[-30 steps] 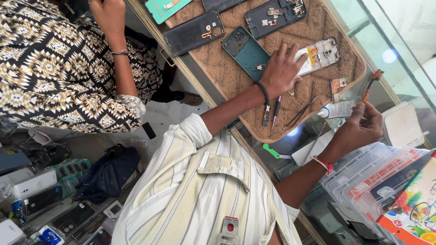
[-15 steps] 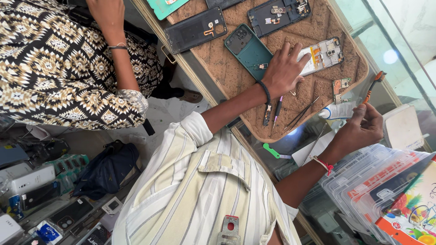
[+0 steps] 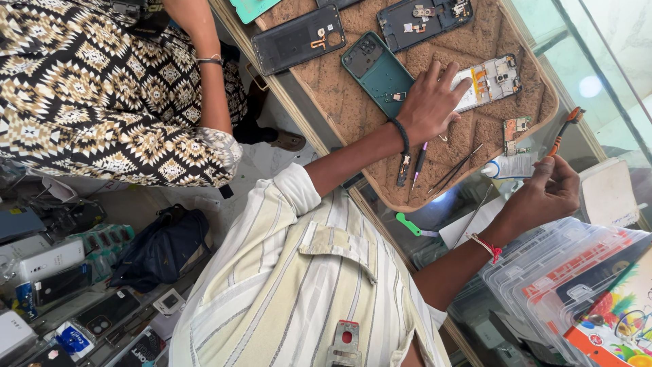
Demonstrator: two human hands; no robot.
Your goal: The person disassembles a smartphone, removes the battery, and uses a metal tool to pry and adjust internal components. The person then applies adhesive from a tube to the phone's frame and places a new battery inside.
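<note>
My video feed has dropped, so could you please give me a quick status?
Left hand flat on opened phone, on brown mat. Right hand holds orange-handled screwdriver, off the mat. Tweezers lie beside left wrist.

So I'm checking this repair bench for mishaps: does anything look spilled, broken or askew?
Nothing looks spilled or broken. The left hand rests on an opened phone on the brown mat; the right hand holds an orange-handled tool. Only the mat's rounded corner overhangs the glass counter, and tweezers lie loose near that edge.
</note>
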